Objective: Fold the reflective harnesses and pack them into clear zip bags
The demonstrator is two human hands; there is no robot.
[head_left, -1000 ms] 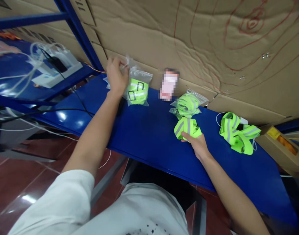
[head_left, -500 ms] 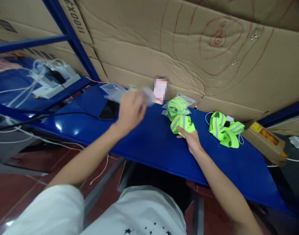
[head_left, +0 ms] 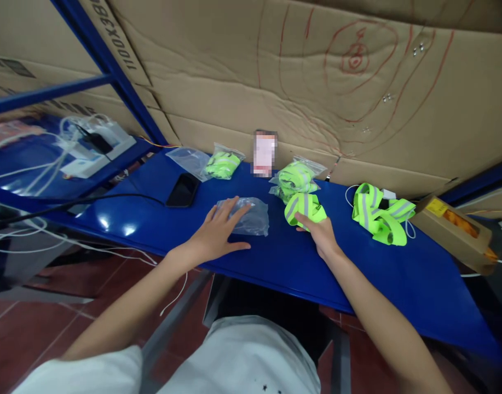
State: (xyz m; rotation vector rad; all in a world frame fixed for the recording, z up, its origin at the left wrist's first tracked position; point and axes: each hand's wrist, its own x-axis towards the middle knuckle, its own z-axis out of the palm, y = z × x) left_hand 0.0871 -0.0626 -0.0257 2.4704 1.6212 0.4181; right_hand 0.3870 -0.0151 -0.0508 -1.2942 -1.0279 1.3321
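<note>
Fingers spread, my left hand [head_left: 220, 232] is over the left edge of a clear plastic bag [head_left: 253, 218] lying on the blue table [head_left: 267, 262]. My right hand [head_left: 319, 232] grips a folded yellow-green reflective strap [head_left: 304, 207], thumb on top. Just behind that strap are bagged yellow-green straps [head_left: 295, 176]. Another bagged strap [head_left: 223, 164] lies at the back left, beside a flat clear bag [head_left: 190, 161]. A loose bundle of reflective straps [head_left: 378, 213] rests to the right.
A black phone [head_left: 183, 190] lies left of my left hand. A pixelated upright item [head_left: 265, 154] stands against the cardboard [head_left: 218, 71]. An open-windowed box [head_left: 454, 235] is at the right, a power strip [head_left: 98, 150] with cables at the left.
My left hand has come down toward me, opened, and let go of the clear bag, which now lies on the table. My right hand keeps its hold on the strap.
</note>
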